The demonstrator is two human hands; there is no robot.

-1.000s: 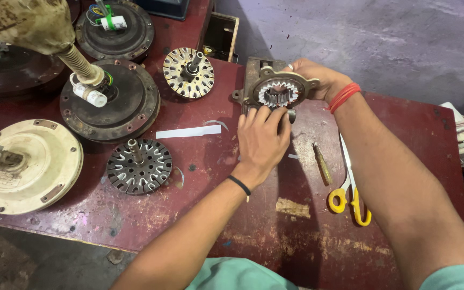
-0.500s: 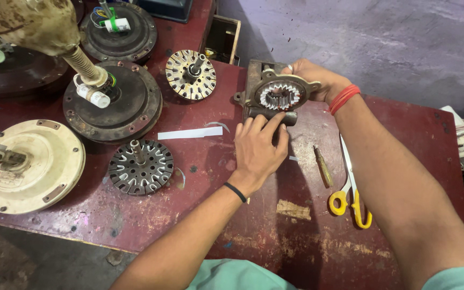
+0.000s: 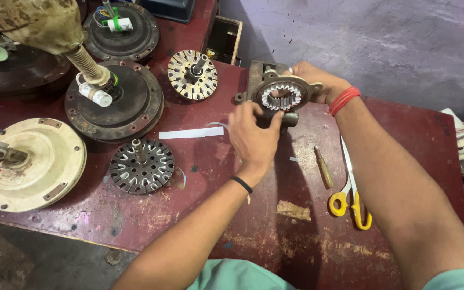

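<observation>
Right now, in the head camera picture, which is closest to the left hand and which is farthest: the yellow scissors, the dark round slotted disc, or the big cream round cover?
From the left hand:
1. Dark slotted disc, to its left.
2. Yellow scissors, lower right.
3. Cream round cover, at the table's far left edge.

Yellow-handled scissors (image 3: 352, 201), maroon table (image 3: 404, 139)
</observation>
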